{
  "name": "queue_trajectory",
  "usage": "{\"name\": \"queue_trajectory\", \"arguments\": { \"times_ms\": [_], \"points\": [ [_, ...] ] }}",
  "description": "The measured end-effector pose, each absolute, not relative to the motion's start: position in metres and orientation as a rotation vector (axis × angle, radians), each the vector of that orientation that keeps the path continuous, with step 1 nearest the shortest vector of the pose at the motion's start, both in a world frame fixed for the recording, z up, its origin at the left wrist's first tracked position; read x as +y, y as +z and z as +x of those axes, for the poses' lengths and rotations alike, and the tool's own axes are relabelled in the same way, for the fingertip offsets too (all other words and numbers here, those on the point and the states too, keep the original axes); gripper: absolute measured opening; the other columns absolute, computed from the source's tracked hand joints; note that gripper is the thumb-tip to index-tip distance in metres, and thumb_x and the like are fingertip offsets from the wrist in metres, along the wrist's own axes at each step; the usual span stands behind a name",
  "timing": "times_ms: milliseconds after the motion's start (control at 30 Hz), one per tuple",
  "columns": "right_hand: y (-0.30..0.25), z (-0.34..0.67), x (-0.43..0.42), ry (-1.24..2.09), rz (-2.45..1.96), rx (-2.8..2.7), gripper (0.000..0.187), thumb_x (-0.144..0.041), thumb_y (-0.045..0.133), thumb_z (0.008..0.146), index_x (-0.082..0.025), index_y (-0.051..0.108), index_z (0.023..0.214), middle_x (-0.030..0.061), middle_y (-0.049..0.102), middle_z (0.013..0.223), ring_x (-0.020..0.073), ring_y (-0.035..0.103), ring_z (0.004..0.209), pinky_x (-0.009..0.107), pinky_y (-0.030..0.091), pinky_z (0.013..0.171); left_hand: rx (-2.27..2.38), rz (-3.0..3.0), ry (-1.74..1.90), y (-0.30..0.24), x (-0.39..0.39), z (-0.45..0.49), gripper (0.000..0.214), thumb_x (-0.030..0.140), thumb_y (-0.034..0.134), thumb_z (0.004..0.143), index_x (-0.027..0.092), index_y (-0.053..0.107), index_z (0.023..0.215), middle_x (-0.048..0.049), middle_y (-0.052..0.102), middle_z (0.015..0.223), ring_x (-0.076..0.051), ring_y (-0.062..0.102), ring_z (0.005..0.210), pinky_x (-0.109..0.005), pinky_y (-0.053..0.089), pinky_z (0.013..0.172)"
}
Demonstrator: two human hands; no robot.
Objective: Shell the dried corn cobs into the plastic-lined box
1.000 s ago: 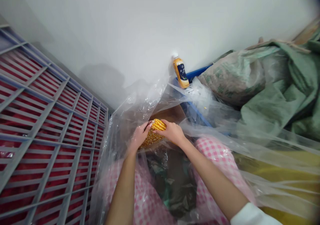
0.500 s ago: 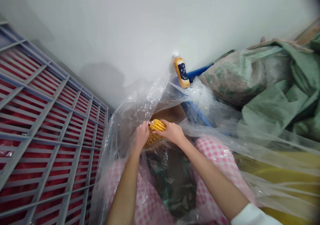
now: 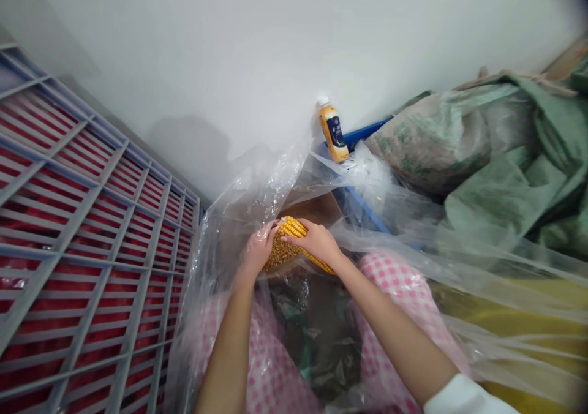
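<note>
A yellow ear of corn (image 3: 294,226) slants between my hands, its pale end toward the left and its other end showing below my right palm. My right hand (image 3: 320,242) is closed around its middle, with the thumb across the near side. The fingers of my left hand (image 3: 258,250) are bent and pressed at the pale end; their tips are partly hidden. Loose corn kernels (image 3: 281,253) lie in a heap just under the ear, inside a cardboard box (image 3: 316,209) with clear plastic sheeting (image 3: 257,184) around it.
A grey slatted plastic crate (image 3: 98,187) with red contents stands at the left. A yellow bottle (image 3: 334,131) is by the white wall, near a blue bin edge (image 3: 367,209). Green sacks (image 3: 509,150) are piled at the right. My checked knees (image 3: 395,285) flank the box.
The ear has turned in my hands, so its far end now shows under my right hand. My left hand has shifted slightly down and left.
</note>
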State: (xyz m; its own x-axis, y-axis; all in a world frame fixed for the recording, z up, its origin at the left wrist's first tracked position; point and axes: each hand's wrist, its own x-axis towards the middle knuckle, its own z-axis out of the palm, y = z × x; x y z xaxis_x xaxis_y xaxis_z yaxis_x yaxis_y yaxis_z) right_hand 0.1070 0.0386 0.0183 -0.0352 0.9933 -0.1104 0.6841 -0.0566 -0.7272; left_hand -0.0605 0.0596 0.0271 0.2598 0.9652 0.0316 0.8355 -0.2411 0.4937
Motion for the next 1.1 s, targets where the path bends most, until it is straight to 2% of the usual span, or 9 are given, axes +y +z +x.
{"name": "queue_trajectory", "arguments": {
  "times_ms": [133, 333, 500, 633, 767, 900, 1000, 1100],
  "points": [
    [0.017, 0.106, 0.037, 0.879, -1.774, -1.747, 0.063, -0.071, 0.047, 0.063, -0.030, 0.054, 0.110, 0.0023, 0.066, 0.093, 0.0220, 0.060, 0.086, 0.027, 0.041, 0.070, 1.724, 2.236, 0.436, 0.016, 0.059, -0.056, 0.037, 0.026, 0.026, 0.089, 0.016, 0.049, 0.115, -0.0096, 0.059, 0.113, -0.018, 0.056, 0.100, -0.028, 0.040, 0.085],
    [0.022, 0.107, 0.038, 0.987, -1.698, -1.656, 0.058, -0.066, 0.051, 0.063, -0.027, 0.057, 0.105, 0.0016, 0.066, 0.090, 0.0196, 0.060, 0.083, 0.026, 0.042, 0.070, 1.742, 2.093, 0.602, 0.019, 0.064, -0.057, 0.038, 0.028, 0.023, 0.089, 0.019, 0.057, 0.102, -0.0073, 0.064, 0.101, -0.017, 0.057, 0.096, -0.028, 0.041, 0.085],
    [0.024, 0.109, 0.042, 1.155, -1.505, -1.491, 0.052, -0.060, 0.052, 0.066, -0.022, 0.059, 0.101, 0.0010, 0.066, 0.090, 0.0171, 0.059, 0.081, 0.026, 0.043, 0.072, 1.519, 1.860, 0.712, 0.029, 0.063, -0.064, 0.042, 0.043, 0.034, 0.084, 0.021, 0.054, 0.114, -0.0034, 0.057, 0.118, -0.016, 0.050, 0.110, -0.031, 0.034, 0.097],
    [0.021, 0.109, 0.040, 1.199, -1.442, -1.474, 0.051, -0.058, 0.055, 0.065, -0.021, 0.060, 0.099, 0.0012, 0.066, 0.088, 0.0172, 0.059, 0.080, 0.027, 0.043, 0.073, 1.439, 1.810, 0.748, 0.023, 0.066, -0.068, 0.043, 0.043, 0.041, 0.080, 0.018, 0.055, 0.111, -0.0046, 0.058, 0.116, -0.017, 0.052, 0.108, -0.032, 0.034, 0.098],
    [0.020, 0.109, 0.038, 1.187, -1.436, -1.505, 0.052, -0.058, 0.056, 0.064, -0.020, 0.060, 0.100, 0.0021, 0.066, 0.089, 0.0185, 0.059, 0.081, 0.028, 0.043, 0.074, 1.482, 1.876, 0.708, 0.017, 0.068, -0.071, 0.038, 0.042, 0.042, 0.080, 0.020, 0.059, 0.105, -0.0049, 0.062, 0.110, -0.017, 0.056, 0.103, -0.030, 0.038, 0.093],
    [0.020, 0.110, 0.036, 1.200, -1.462, -1.534, 0.052, -0.058, 0.056, 0.064, -0.019, 0.061, 0.099, 0.0023, 0.065, 0.087, 0.0183, 0.059, 0.079, 0.028, 0.042, 0.072, 1.550, 2.051, 0.614, 0.014, 0.064, -0.071, 0.035, 0.037, 0.042, 0.081, 0.020, 0.058, 0.107, -0.0053, 0.061, 0.112, -0.017, 0.055, 0.105, -0.029, 0.037, 0.094],
    [0.017, 0.110, 0.036, 1.182, -1.518, -1.562, 0.051, -0.058, 0.054, 0.064, -0.018, 0.061, 0.095, 0.0026, 0.065, 0.084, 0.0182, 0.058, 0.076, 0.027, 0.042, 0.070, 1.600, 2.182, 0.457, 0.013, 0.057, -0.066, 0.035, 0.035, 0.035, 0.085, 0.021, 0.054, 0.112, -0.0061, 0.058, 0.116, -0.018, 0.054, 0.105, -0.029, 0.037, 0.092],
    [0.012, 0.110, 0.036, 1.156, -1.561, -1.547, 0.050, -0.057, 0.054, 0.065, -0.016, 0.061, 0.094, 0.0034, 0.065, 0.082, 0.0181, 0.058, 0.075, 0.026, 0.040, 0.066, 1.681, 2.271, 0.313, 0.012, 0.051, -0.055, 0.038, 0.030, 0.027, 0.088, 0.019, 0.049, 0.117, -0.0105, 0.060, 0.111, -0.020, 0.057, 0.099, -0.031, 0.040, 0.086]
  ]
}}
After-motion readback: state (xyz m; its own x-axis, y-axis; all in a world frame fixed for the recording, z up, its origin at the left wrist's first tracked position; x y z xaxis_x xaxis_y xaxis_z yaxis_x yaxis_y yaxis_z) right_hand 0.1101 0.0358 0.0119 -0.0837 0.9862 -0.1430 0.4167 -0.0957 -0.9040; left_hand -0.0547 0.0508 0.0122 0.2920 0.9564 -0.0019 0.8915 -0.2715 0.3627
